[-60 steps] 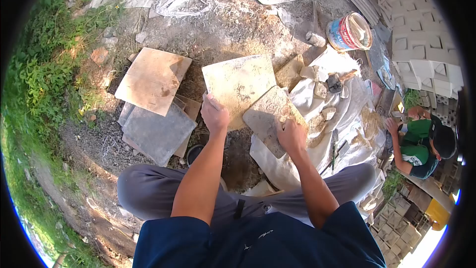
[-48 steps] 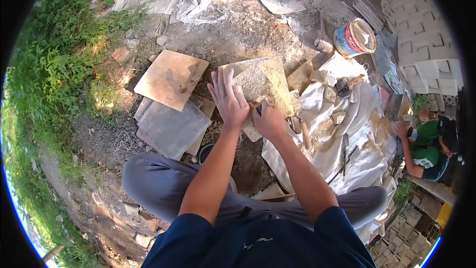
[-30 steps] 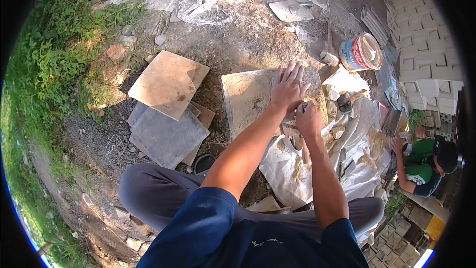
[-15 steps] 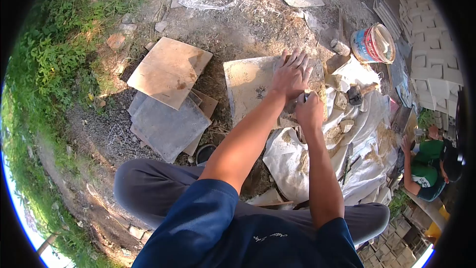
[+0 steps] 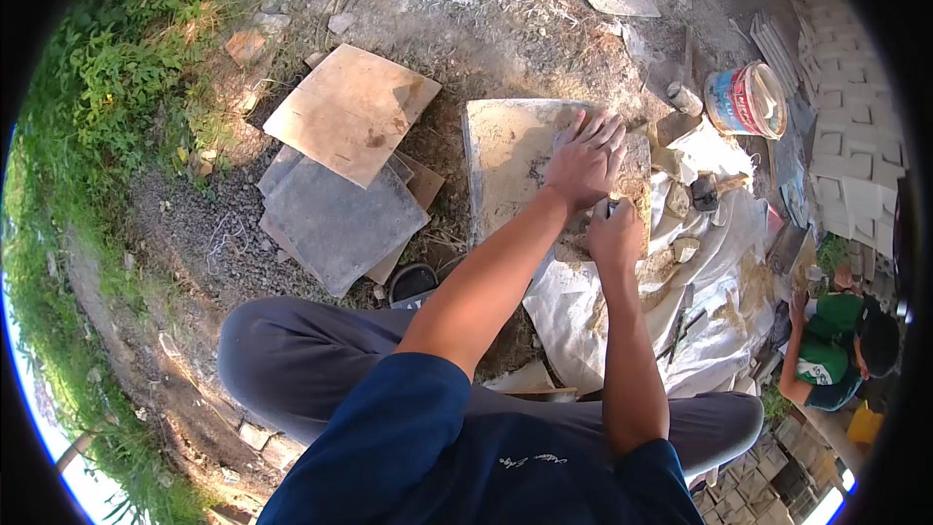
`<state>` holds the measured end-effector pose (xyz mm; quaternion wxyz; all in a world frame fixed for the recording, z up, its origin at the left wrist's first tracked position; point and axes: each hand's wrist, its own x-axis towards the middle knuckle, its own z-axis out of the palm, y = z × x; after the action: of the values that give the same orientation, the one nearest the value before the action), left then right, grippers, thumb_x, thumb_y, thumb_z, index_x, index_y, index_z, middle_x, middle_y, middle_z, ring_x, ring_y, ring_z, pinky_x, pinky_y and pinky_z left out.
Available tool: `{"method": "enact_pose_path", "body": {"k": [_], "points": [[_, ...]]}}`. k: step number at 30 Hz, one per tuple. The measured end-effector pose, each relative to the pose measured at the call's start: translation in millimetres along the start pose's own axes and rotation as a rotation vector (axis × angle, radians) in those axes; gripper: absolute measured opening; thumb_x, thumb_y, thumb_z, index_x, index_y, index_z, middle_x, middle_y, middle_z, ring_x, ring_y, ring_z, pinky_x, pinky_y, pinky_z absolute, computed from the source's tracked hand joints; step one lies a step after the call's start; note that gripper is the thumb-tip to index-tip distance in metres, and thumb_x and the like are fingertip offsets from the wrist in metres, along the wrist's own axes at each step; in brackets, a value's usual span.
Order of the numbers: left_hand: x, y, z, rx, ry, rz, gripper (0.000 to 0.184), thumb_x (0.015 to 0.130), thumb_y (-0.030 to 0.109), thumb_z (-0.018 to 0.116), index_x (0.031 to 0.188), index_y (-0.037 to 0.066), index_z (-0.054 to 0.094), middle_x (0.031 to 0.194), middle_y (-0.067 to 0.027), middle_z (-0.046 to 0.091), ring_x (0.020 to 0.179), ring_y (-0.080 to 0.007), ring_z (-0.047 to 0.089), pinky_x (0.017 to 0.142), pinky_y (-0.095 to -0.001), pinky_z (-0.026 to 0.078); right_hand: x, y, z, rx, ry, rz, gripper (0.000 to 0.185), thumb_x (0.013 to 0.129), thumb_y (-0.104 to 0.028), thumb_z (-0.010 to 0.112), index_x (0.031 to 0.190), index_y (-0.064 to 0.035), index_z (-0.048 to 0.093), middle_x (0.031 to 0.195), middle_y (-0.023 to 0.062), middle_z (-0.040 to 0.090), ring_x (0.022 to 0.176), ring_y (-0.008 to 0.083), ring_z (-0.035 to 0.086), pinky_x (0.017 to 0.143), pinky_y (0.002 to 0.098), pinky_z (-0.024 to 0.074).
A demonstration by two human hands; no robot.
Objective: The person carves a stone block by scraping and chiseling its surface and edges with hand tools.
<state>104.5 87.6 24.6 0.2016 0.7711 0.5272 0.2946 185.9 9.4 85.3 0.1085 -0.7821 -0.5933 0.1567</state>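
A large dusty tan slab (image 5: 501, 160) lies on the ground in front of me, with a smaller rough tile (image 5: 575, 245) on its right part. Fingers spread, my left hand (image 5: 583, 163) presses flat on the upper face of the smaller tile. Close beside its wrist, my right hand (image 5: 616, 231) is closed around a small dark tool (image 5: 611, 204), whose shape is mostly hidden. The tool's tip is at the tile's surface under or near my left palm.
Left of the slab are a tan tile (image 5: 352, 115) and a grey tile (image 5: 342, 224), stacked. A white sheet (image 5: 573, 321) with stones lies right. Beyond it are a hammer (image 5: 707, 192) and paint bucket (image 5: 746, 100). A co-worker (image 5: 836, 350) sits at the far right.
The smaller tile has been laid onto the large slab. My left hand let go of the slab and moved right onto the tile; my right hand took hold of the dark tool.
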Motion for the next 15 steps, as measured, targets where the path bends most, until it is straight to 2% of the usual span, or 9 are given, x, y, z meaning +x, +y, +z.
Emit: {"method": "enact_pose_path", "body": {"k": [3, 6, 7, 11, 13, 15], "points": [[-17, 2, -18, 0.047, 0.053, 0.005, 0.049, 0.105, 0.03, 0.031, 0.144, 0.006, 0.05, 0.154, -0.0027, 0.043, 0.149, -0.0242, 0.026, 0.125, -0.0458, 0.009, -22, -9, -3, 0.098, -0.007, -0.012, 0.029, 0.093, -0.02, 0.06, 0.084, 0.0085, 0.06, 0.075, 0.0312, 0.066, 0.072, 0.0473, 0.067, 0.067, 0.051, 0.0537], [-70, -37, -58, 0.135, 0.04, -0.176, 0.048, 0.105, 0.029, 0.032, 0.143, 0.006, 0.051, 0.154, -0.0046, 0.044, 0.15, -0.0243, 0.025, 0.125, -0.0463, 0.01, -51, -41, 30, 0.082, -0.209, -0.111, 0.034, 0.093, -0.024, 0.059, 0.089, 0.0095, 0.058, 0.079, 0.034, 0.065, 0.077, 0.05, 0.066, 0.074, 0.0527, 0.0536], [-74, -38, -56, 0.134, 0.041, -0.173, 0.048, 0.105, 0.029, 0.032, 0.143, 0.006, 0.051, 0.154, -0.0046, 0.044, 0.15, -0.0243, 0.025, 0.125, -0.0463, 0.01, -60, -46, 40, 0.117, -0.277, -0.046, 0.035, 0.094, -0.025, 0.058, 0.091, 0.01, 0.058, 0.078, 0.0336, 0.065, 0.078, 0.0504, 0.066, 0.074, 0.0524, 0.0538], [-80, -10, -21, 0.091, -0.011, -0.107, 0.048, 0.105, 0.027, 0.032, 0.141, 0.004, 0.052, 0.151, -0.0061, 0.047, 0.149, -0.0239, 0.028, 0.124, -0.047, 0.012, -62, -9, 22, 0.116, -0.187, -0.012, 0.032, 0.094, -0.022, 0.059, 0.088, 0.009, 0.057, 0.077, 0.0319, 0.066, 0.076, 0.0495, 0.066, 0.071, 0.0526, 0.0531], [-61, 13, -6, -0.089, 0.078, -0.058, 0.047, 0.104, 0.026, 0.032, 0.139, 0.003, 0.054, 0.15, -0.0065, 0.048, 0.148, -0.0243, 0.03, 0.124, -0.0475, 0.012, -58, 16, 10, 0.069, -0.113, 0.046, 0.03, 0.094, -0.021, 0.06, 0.086, 0.0089, 0.057, 0.076, 0.0319, 0.065, 0.074, 0.0483, 0.066, 0.069, 0.0527, 0.0524], [-58, 23, -4, -0.085, 0.08, -0.032, 0.047, 0.104, 0.026, 0.033, 0.138, 0.003, 0.055, 0.149, -0.0066, 0.049, 0.147, -0.0248, 0.031, 0.124, -0.0477, 0.012, -57, 20, -4, 0.094, -0.119, 0.104, 0.031, 0.094, -0.021, 0.06, 0.087, 0.0089, 0.057, 0.076, 0.0318, 0.065, 0.073, 0.0479, 0.066, 0.069, 0.0528, 0.0523]]}}
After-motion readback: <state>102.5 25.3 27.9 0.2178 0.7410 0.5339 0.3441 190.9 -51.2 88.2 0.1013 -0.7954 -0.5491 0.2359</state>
